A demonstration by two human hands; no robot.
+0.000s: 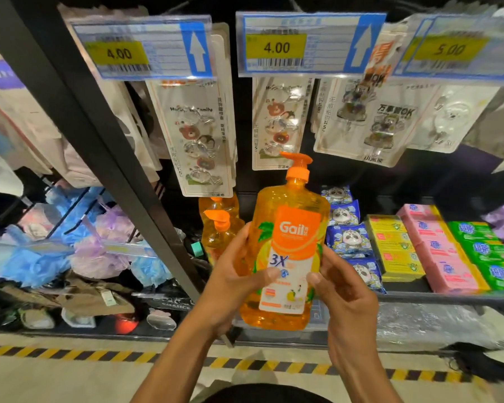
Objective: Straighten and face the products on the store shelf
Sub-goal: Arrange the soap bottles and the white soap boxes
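Fingers of the left hand (230, 282) are wrapped round the left side of an orange pump bottle (290, 228), the thumb laid across its label. The right hand (346, 295) is clamped on the opposite edge, its thumb also on the label. The bottle is held nearly upright before the shelf (448, 299), label outward. Just behind the left fingers, more orange bottles (218, 228) are seen; beyond the right fingers, blue panda packets (348, 238) and yellow boxes (393, 245) are ranged.

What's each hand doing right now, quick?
Left hand: gripping the orange pump bottle by its left side.
Right hand: gripping the same bottle by its right side.
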